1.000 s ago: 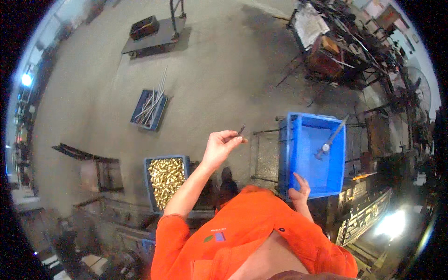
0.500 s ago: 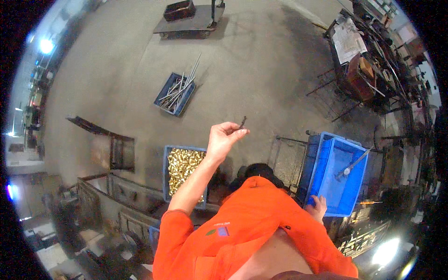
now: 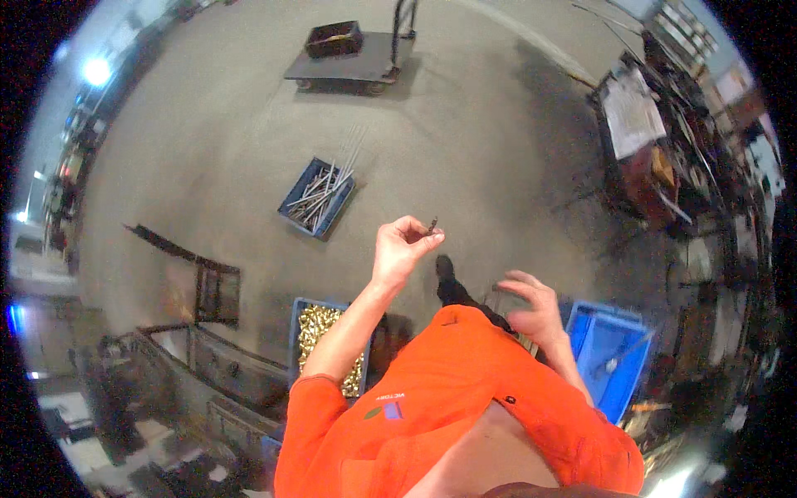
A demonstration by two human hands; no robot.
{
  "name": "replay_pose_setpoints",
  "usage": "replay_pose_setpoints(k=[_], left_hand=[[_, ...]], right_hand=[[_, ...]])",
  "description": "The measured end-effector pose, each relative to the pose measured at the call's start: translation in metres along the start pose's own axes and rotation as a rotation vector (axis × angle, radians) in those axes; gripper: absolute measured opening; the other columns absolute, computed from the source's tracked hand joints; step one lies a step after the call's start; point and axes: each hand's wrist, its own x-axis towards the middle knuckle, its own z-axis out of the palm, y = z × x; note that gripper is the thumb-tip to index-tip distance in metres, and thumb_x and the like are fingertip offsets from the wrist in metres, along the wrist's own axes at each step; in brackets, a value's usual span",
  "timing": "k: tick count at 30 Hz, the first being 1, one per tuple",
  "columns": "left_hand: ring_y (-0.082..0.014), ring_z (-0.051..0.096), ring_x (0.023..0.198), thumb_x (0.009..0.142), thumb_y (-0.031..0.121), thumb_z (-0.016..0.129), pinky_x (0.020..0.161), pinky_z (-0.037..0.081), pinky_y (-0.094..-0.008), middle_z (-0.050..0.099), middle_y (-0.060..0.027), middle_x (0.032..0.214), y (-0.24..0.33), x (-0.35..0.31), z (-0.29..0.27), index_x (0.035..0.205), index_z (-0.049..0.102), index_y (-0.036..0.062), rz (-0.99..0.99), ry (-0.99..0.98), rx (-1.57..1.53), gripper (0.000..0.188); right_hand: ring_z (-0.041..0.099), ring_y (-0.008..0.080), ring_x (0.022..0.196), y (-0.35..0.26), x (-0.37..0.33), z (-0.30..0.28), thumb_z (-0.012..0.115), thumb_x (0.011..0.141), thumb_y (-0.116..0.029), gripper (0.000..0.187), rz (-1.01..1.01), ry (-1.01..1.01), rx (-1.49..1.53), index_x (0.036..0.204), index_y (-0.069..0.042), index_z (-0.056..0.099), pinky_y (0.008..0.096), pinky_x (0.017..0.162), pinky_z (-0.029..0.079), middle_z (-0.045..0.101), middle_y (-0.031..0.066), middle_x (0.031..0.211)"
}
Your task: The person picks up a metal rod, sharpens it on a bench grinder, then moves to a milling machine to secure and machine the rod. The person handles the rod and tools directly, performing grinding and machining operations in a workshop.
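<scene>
A blue rod bin [image 3: 339, 216] with metal rods [image 3: 320, 195] sits on the floor [image 3: 465, 141]; nearer, another blue bin [image 3: 295, 336] holds brass-coloured pieces [image 3: 314, 330]. The left hand [image 3: 398, 251] pinches a small dark piece [image 3: 432, 225] above the floor. The right hand [image 3: 540, 311], blurred, fingers loosely parted, hovers left of a blue crate [image 3: 591, 344].

The floor [image 3: 465, 108] is grey and wide, with a darker patch [image 3: 548, 137] toward the right and a pale line [image 3: 531, 40] at the far side. A flat trolley [image 3: 355, 73] stands there. At upper right is a crowded worktop [image 3: 608, 137], partly covered by a whitish sheet [image 3: 633, 116]. A white lamp [image 3: 97, 72] shines at upper left; another strong light [image 3: 672, 483] glows at lower right.
</scene>
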Motion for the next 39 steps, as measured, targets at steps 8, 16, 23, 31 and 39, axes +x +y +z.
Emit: replay_pose_setpoints(k=[8, 16, 23, 31, 39], left_hand=[[-0.0115, 0.061, 0.071, 0.071, 0.001, 0.072, 0.064, 0.049, -0.0249, 0.066, -0.0096, 0.078, 0.03, 0.105, -0.028, 0.07, 0.056, 0.0016, 0.001, 0.258, 0.274, 0.016], [-0.0126, 0.062, 0.069, 0.072, -0.002, 0.068, 0.061, 0.052, -0.0249, 0.064, -0.0088, 0.075, 0.052, 0.172, -0.077, 0.071, 0.057, -0.0001, 0.031, 0.523, 0.144, 0.011], [-0.0146, 0.064, 0.074, 0.078, 0.0, 0.064, 0.068, 0.052, -0.0256, 0.065, -0.0093, 0.08, 0.064, 0.253, -0.143, 0.084, 0.059, -0.0029, 0.058, 0.564, 0.076, 0.009], [-0.0109, 0.061, 0.082, 0.086, 0.007, 0.058, 0.069, 0.046, -0.0237, 0.066, -0.0072, 0.089, 0.104, 0.349, -0.188, 0.102, 0.06, -0.0016, 0.144, 0.424, 0.04, 0.018], [-0.0102, 0.061, 0.076, 0.085, 0.008, 0.059, 0.061, 0.047, -0.0233, 0.067, -0.0087, 0.083, 0.111, 0.482, -0.208, 0.095, 0.061, -0.0047, 0.128, 0.596, 0.09, 0.016]], right_hand=[[0.048, 0.034, 0.115, -0.007, 0.228, 0.009, 0.06, 0.055, -0.014, 0.058, -0.398, -0.309, 0.286, 0.113, -0.009, 0.059, 0.0387, 0.095, 0.039, 0.05, 0.018, 0.125], [0.05, 0.0308, 0.114, -0.035, 0.392, 0.071, 0.058, 0.05, -0.003, 0.063, -0.537, -0.576, 0.447, 0.113, -0.009, 0.06, 0.0382, 0.095, 0.04, 0.054, 0.0152, 0.122], [0.053, 0.0268, 0.109, -0.053, 0.51, 0.124, 0.053, 0.052, 0.002, 0.057, -0.545, -0.638, 0.496, 0.108, -0.006, 0.063, 0.0357, 0.092, 0.042, 0.062, 0.0125, 0.108], [0.054, 0.0242, 0.106, -0.06, 0.644, 0.132, 0.045, 0.049, 0.003, 0.06, -0.444, -0.802, 0.616, 0.105, 0.002, 0.063, 0.0339, 0.095, 0.038, 0.061, 0.0138, 0.112], [0.054, 0.024, 0.107, -0.029, 0.799, 0.14, 0.038, 0.049, 0.006, 0.062, -0.313, -1.053, 0.895, 0.106, 0.0, 0.064, 0.034, 0.093, 0.041, 0.062, 0.0151, 0.109]])
